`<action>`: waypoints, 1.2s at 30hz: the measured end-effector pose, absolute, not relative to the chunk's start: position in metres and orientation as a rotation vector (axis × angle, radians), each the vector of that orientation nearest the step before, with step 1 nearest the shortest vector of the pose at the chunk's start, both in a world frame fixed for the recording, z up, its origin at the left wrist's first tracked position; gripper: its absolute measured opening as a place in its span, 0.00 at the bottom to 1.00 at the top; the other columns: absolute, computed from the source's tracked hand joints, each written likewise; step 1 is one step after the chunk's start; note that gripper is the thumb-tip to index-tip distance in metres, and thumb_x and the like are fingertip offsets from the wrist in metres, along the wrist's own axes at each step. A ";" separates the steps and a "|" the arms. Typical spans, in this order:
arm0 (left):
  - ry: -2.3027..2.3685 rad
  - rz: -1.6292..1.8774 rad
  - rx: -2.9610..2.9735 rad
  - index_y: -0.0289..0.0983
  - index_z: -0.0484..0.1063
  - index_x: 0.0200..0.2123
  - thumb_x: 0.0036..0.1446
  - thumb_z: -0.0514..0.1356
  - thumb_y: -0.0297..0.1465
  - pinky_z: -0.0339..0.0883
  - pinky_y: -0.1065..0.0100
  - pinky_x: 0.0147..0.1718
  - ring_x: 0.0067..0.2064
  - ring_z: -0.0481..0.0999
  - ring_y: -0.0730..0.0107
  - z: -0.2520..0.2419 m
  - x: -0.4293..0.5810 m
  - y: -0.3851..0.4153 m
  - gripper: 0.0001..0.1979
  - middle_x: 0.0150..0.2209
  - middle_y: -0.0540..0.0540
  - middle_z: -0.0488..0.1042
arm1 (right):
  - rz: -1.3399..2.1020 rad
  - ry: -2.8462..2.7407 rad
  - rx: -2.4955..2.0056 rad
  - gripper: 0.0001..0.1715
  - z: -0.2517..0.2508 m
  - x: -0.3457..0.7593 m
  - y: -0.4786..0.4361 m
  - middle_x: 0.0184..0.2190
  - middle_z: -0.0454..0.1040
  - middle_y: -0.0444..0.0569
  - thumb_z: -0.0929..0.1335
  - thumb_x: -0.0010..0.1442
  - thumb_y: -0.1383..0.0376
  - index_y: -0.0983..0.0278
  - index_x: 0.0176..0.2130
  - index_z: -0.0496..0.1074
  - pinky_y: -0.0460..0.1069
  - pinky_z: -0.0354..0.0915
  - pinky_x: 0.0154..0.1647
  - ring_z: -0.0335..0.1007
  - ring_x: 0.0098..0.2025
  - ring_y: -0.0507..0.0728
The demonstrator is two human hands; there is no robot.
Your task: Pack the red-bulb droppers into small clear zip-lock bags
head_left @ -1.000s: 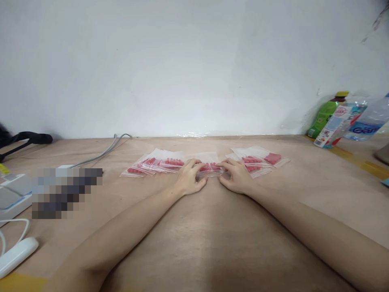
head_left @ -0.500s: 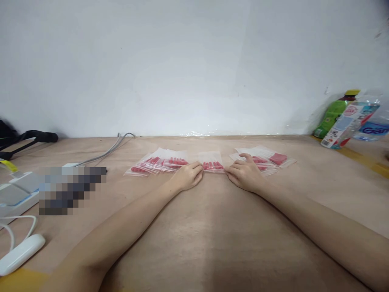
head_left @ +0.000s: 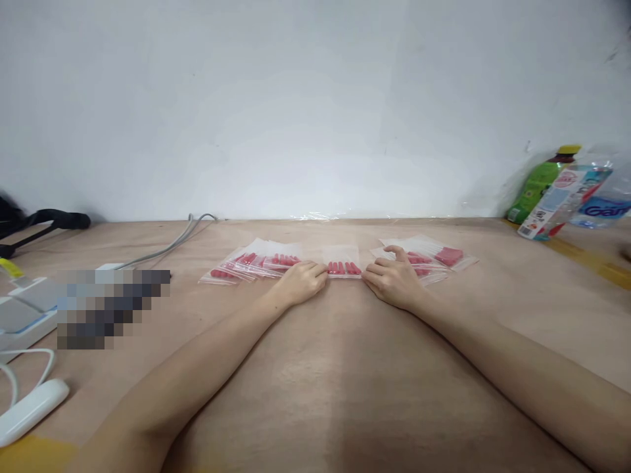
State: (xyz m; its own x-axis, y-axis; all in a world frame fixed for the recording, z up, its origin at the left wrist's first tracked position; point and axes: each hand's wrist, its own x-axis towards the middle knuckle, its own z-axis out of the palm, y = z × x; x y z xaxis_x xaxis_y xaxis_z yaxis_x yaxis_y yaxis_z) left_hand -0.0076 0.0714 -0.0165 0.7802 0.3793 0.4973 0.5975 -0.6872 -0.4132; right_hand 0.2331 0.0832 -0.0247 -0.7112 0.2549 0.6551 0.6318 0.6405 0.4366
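Note:
A small clear zip bag (head_left: 342,255) with several red stick-like pieces lies flat on the table between my hands. My left hand (head_left: 303,282) is closed at its near left corner, fingertips on the edge. At the near right corner my right hand (head_left: 393,281) also pinches the edge, its index finger raised and bent. Overlapping bags of red pieces (head_left: 249,261) fan out beyond my left hand. Behind my right hand lies a second group of such bags (head_left: 449,256), partly covered by the fingers.
On the left are a white power strip (head_left: 29,335) with plugs, a grey cable (head_left: 158,253), a white rounded device (head_left: 37,410) and a blurred-out object (head_left: 113,309). A green bottle (head_left: 537,190), a carton (head_left: 562,203) and a clear bottle (head_left: 601,210) stand at the back right by the wall.
The whole view has shifted very slightly. Both hands stay at the corners of the middle bag, and the bags keep their places.

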 end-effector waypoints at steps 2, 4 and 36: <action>-0.749 -0.552 -2.386 0.33 0.70 0.30 0.56 0.51 0.24 0.67 0.64 0.38 0.36 0.73 0.65 -0.015 -0.003 0.071 0.08 0.35 0.43 0.74 | -0.910 -2.300 -0.685 0.17 -0.024 0.232 0.083 0.18 0.69 0.41 0.60 0.57 0.72 0.64 0.21 0.68 0.56 0.44 0.51 0.58 0.24 0.48; -0.773 -0.599 -2.374 0.33 0.70 0.36 0.55 0.53 0.25 0.65 0.63 0.42 0.42 0.71 0.63 -0.015 0.005 0.071 0.07 0.39 0.42 0.73 | -0.910 -2.287 -0.683 0.16 -0.025 0.232 0.084 0.18 0.69 0.42 0.60 0.57 0.71 0.64 0.21 0.68 0.56 0.44 0.51 0.58 0.25 0.49; -0.660 -0.489 -2.340 0.32 0.67 0.28 0.61 0.47 0.24 0.63 0.64 0.36 0.33 0.69 0.67 -0.010 -0.013 0.062 0.12 0.29 0.43 0.70 | -0.742 -2.311 -0.720 0.14 -0.023 0.237 0.077 0.22 0.72 0.43 0.60 0.59 0.69 0.62 0.27 0.72 0.56 0.43 0.51 0.63 0.29 0.50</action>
State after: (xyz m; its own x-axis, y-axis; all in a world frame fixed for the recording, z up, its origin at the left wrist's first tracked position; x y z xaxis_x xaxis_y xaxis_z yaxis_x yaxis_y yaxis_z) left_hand -0.0129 0.0621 -0.0103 0.8037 0.3278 0.4966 0.5703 -0.6623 -0.4858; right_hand 0.2373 0.0767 -0.0228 -0.6726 0.3042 0.6746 0.6402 0.6964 0.3242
